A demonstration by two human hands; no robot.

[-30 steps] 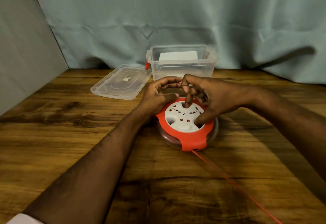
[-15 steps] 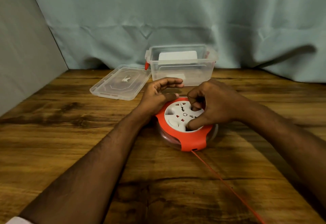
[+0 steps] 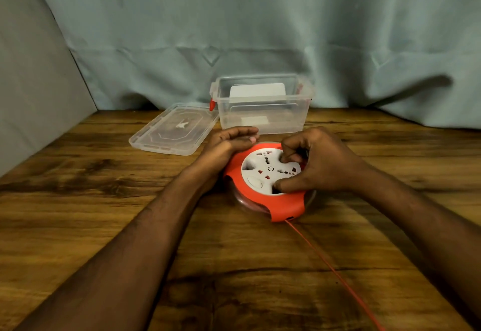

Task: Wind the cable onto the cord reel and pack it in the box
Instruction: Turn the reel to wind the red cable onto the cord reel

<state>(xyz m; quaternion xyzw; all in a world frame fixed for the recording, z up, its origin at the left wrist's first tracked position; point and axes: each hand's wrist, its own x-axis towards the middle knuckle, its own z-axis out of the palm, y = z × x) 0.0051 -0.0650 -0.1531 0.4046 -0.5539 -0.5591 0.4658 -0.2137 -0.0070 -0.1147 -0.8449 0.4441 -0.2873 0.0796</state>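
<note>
Winding is the step in hand, judging by the thin red cable (image 3: 335, 273) that runs taut from the slot at 5 o'clock on the round red-and-white plastic cord reel (image 3: 268, 182) toward the near right table edge. The reel lies flat on the brown wooden table (image 3: 78, 200), just in front of the clear plastic box (image 3: 263, 104), whose clear lid (image 3: 174, 130) rests at the box's 8 o'clock. The left hand (image 3: 229, 145) cups the reel's rim at 10 o'clock, fingers loosely curled, steadying it. The right hand (image 3: 320, 161) has fingertip and thumb pressed into recesses of the white socket disc. To do this well, hold the red housing firm, turn the disc evenly, and let the cable feed straight in without kinking.
</note>
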